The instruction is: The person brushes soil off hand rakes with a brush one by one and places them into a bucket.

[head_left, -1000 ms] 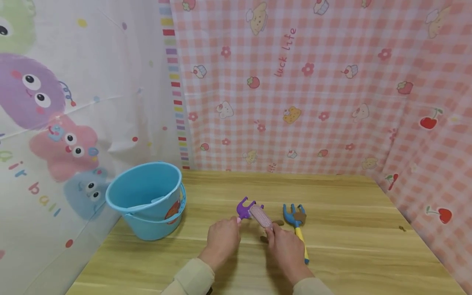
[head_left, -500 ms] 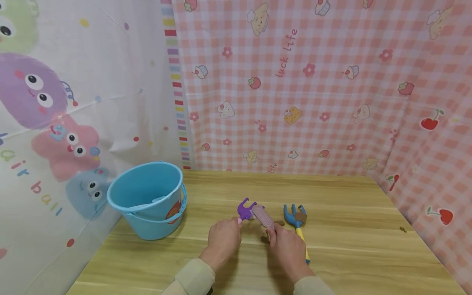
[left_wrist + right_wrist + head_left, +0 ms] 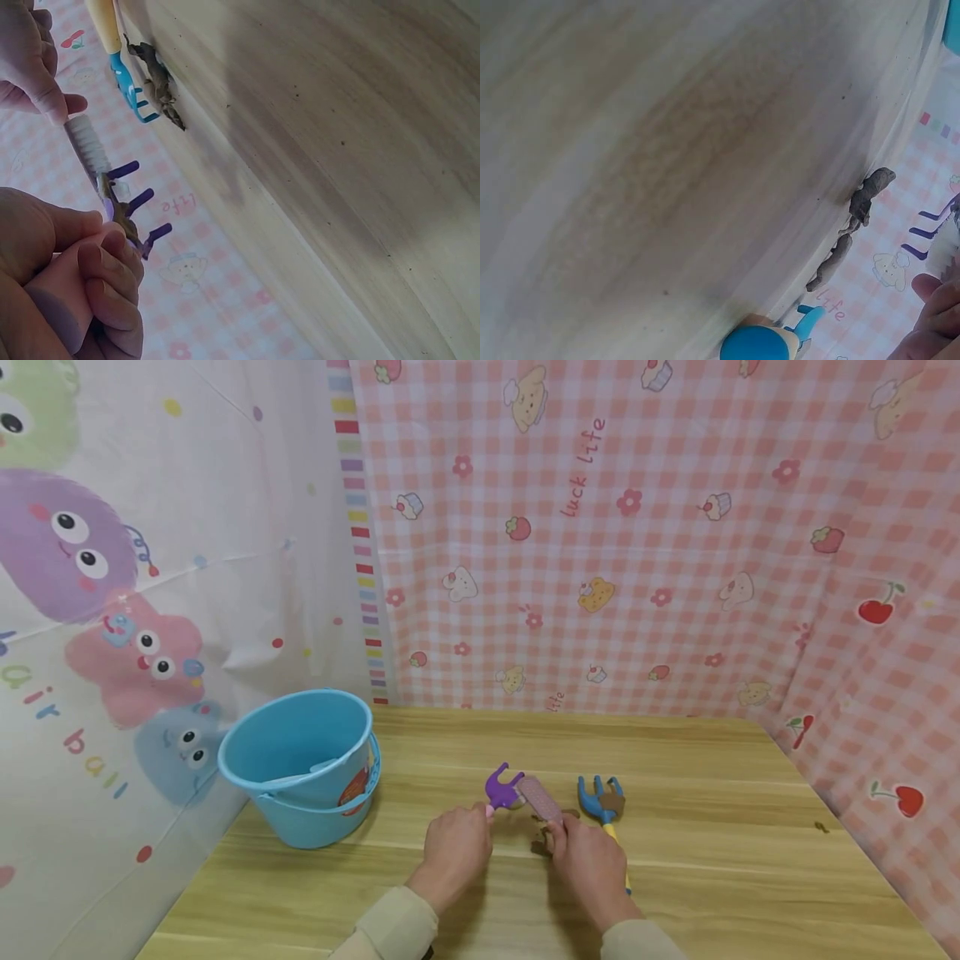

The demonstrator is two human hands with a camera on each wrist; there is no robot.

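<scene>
In the middle of the desk (image 3: 675, 760), near the person, two hands work close together. The left hand (image 3: 455, 850) has its fingers (image 3: 112, 274) curled tight around the handle of a purple toy rake (image 3: 501, 787), so the prongs point away and stay steady. The right hand (image 3: 588, 864) pinches the end of a small pink brush (image 3: 538, 798) between thumb and finger. The brush lies across the purple rake's prongs, touching them, which looks like a good way to scrub off the brown mud stuck there. Small lumps of mud (image 3: 542, 846) lie on the desk just under the hands.

Just to the right, a blue toy rake (image 3: 600, 802) with a yellow handle lies flat on the desk, with a brown clump on its prongs. It is partly under the right hand. Far to the left stands a blue bucket (image 3: 300, 768), well apart from the hands. Pink checked cloth (image 3: 637, 568) hangs behind the desk
</scene>
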